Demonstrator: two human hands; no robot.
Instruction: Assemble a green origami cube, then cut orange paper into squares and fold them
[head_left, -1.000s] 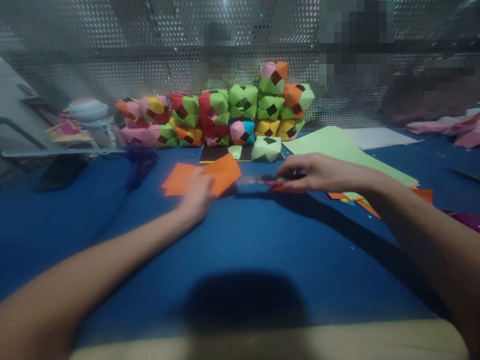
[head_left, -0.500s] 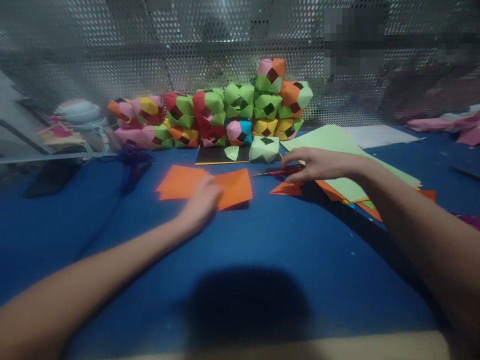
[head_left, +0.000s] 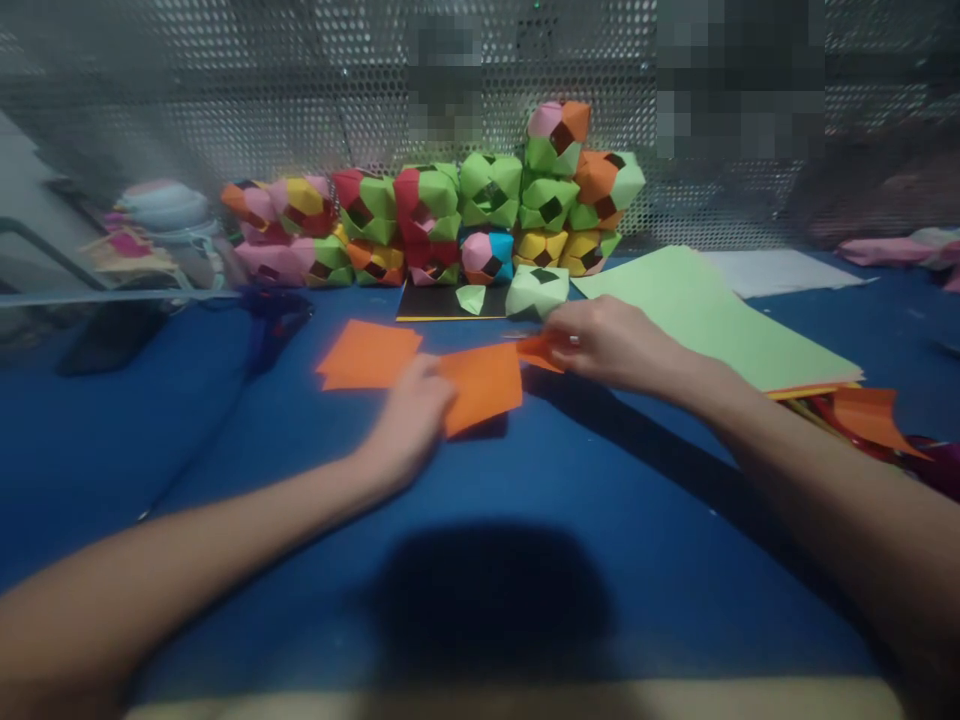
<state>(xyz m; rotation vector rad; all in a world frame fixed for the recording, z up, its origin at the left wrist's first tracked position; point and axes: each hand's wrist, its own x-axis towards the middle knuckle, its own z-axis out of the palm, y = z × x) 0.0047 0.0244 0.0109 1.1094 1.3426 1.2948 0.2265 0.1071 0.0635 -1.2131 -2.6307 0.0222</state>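
Observation:
My left hand (head_left: 412,410) is closed on a square orange paper sheet (head_left: 484,385), whose right part is raised a little off the table. Another orange paper stack (head_left: 371,355) lies flat to the left of that hand. My right hand (head_left: 611,342) pinches a small pointed orange paper piece (head_left: 538,352), close to the right edge of the sheet. Beside those fingertips shows a thin bit of scissors blade (head_left: 516,335); the rest is hidden behind the hand. A pale green paper ball (head_left: 537,290) sits just behind.
Folded paper balls (head_left: 491,190) in many colours are stacked along a perforated metal screen (head_left: 262,130). Pale green sheets (head_left: 720,320) lie at right, orange scraps (head_left: 866,415) in front of them. A dark blue object with a cord (head_left: 274,320) lies left on the blue table (head_left: 480,620).
My right hand has moved left from over the scissors' red handles and now pinches the small orange piece. My left hand still holds the orange sheet, and the view has shifted slightly.

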